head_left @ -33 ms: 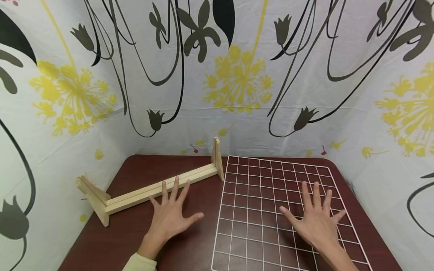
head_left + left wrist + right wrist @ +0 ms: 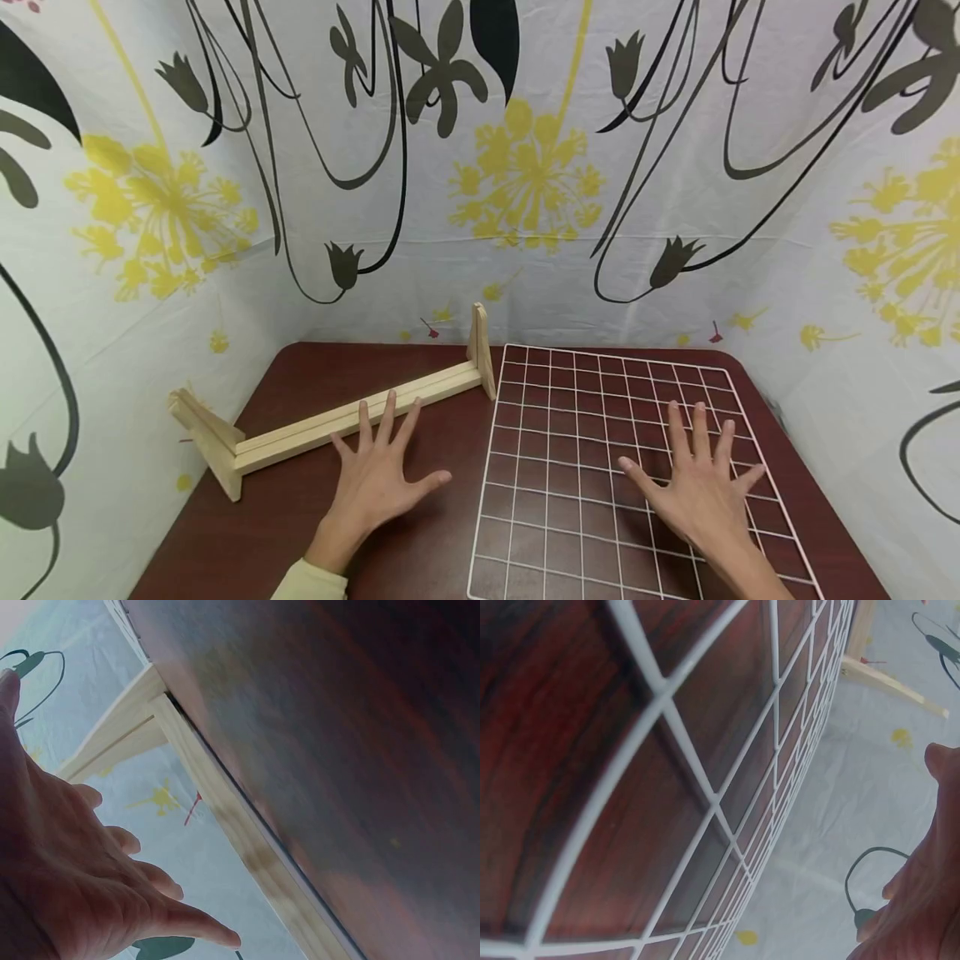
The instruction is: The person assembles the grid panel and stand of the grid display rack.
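Observation:
My left hand (image 2: 377,485) is held palm down with its fingers spread, holding nothing. In the head view its fingertips overlap the long rail of a pale wooden stand (image 2: 360,417). That stand has an upright end piece at each end and a groove along the rail. On the right, my right hand (image 2: 701,497), fingers also spread, hovers over a white wire grid panel (image 2: 551,500) that lies flat. The right wrist view shows the hand (image 2: 922,900) raised above the grid wires (image 2: 714,799). In the left wrist view, the hand (image 2: 82,877) is apart from the wooden rail (image 2: 225,817).
Both things rest on a dark red-brown table (image 2: 427,533) with rounded far corners. A white cloth (image 2: 420,208) printed with yellow, grey and black flowers hangs behind and on both sides. The grid panel reaches close to the table's right edge.

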Demonstrator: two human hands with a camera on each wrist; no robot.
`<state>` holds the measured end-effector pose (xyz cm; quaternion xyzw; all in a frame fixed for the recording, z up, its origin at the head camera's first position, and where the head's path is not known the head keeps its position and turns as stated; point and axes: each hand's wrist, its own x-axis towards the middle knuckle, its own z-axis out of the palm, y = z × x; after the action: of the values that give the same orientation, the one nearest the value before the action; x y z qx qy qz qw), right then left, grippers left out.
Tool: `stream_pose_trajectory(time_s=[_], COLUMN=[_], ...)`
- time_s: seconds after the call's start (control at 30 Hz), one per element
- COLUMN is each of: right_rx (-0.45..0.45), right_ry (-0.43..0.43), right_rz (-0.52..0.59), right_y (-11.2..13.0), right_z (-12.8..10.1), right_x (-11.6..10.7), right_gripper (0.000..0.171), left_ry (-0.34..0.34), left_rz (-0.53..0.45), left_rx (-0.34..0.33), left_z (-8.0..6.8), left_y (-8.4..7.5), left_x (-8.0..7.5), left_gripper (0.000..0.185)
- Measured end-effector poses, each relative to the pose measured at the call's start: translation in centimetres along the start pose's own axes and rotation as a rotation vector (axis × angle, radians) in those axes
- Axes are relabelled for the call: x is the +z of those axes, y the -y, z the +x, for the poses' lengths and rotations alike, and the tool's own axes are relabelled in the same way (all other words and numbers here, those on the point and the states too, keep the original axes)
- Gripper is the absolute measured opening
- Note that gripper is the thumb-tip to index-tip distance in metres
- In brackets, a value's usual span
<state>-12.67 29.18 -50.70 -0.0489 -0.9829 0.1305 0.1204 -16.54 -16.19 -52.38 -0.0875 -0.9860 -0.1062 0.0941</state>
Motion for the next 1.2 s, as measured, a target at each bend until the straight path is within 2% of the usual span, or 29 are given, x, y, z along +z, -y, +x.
stream_pose_trajectory(time_s=[0.43,0.7,1.0,1.1,1.2], right_rx=[0.025,0.039,0.056,0.048,0.075], right_ry=[-0.003,0.028,0.007,-0.012,0.009], right_rz=[0.010,-0.004,0.010,0.032,0.040], right_y=[-1.4,-1.9,-2.9,-3.4,-4.0], right_z=[-0.8,-1.0,-1.3,-1.2,-1.2], right_x=[0.0,-0.2,-0.7,-1.1,-1.6], right_gripper=[0.119,0.116,0.114,0.111,0.109], left_ry=[-0.005,-0.029,-0.009,0.010,0.039], left_rz=[-0.064,-0.127,-0.166,-0.212,-0.301], left_rx=[0.007,0.017,0.024,0.018,0.008], left_z=[0.3,0.6,1.3,1.5,1.8], left_y=[-0.7,-1.0,-1.8,-2.3,-3.0], left_x=[-0.3,-0.3,-0.3,-0.4,-0.6], left_gripper=[0.115,0.109,0.106,0.106,0.104])
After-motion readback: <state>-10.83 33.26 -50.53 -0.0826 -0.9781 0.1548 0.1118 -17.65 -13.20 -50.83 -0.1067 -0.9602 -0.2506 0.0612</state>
